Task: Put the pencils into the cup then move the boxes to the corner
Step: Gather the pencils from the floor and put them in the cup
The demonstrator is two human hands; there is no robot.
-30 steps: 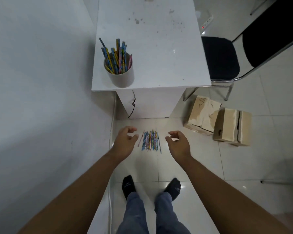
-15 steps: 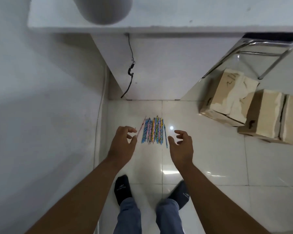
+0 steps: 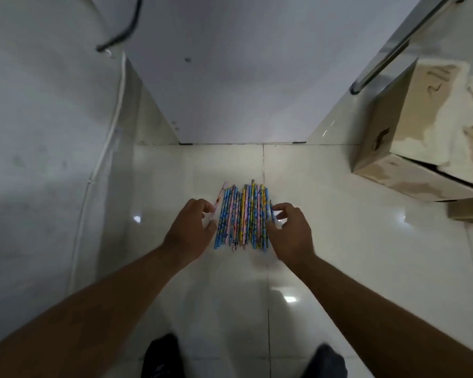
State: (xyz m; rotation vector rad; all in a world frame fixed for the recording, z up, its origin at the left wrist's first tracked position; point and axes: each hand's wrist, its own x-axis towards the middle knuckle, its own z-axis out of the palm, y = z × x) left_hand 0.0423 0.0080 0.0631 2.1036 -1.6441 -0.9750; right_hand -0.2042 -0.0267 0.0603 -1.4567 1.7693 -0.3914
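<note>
Pencils (image 3: 242,216), many of them, patterned in blue, yellow and pink, lie side by side in one flat row on the glossy white tiled floor (image 3: 352,255), straight ahead of you. They all point away from you, towards a white panel (image 3: 230,77) that rises from the floor just beyond them. One pink pencil (image 3: 220,196) at the left edge of the row is angled slightly outward.

Your left grip (image 3: 191,227) is at the left side of the row, palm down, with the fingers loosely curled towards the pink pencil. It is released and grasps nothing; whether the fingertips touch that pencil cannot be told. Your right grip (image 3: 291,230) is at the right side of the row, also palm down and loosely curled, with its fingertips over the outermost pencil. It too is released, with nothing grasped. The row lies between the two.

To your right, well apart from the pencils, a worn cardboard box (image 3: 421,132) stands on the floor. The corner of a second box (image 3: 470,211) shows just beside it at the frame edge. A metal chair leg (image 3: 388,50) slants above the first box. A grey wall (image 3: 38,132) is on your left, and a black cable (image 3: 126,31) hangs at the upper left. Your feet in dark socks (image 3: 161,356) show at the bottom edge.
</note>
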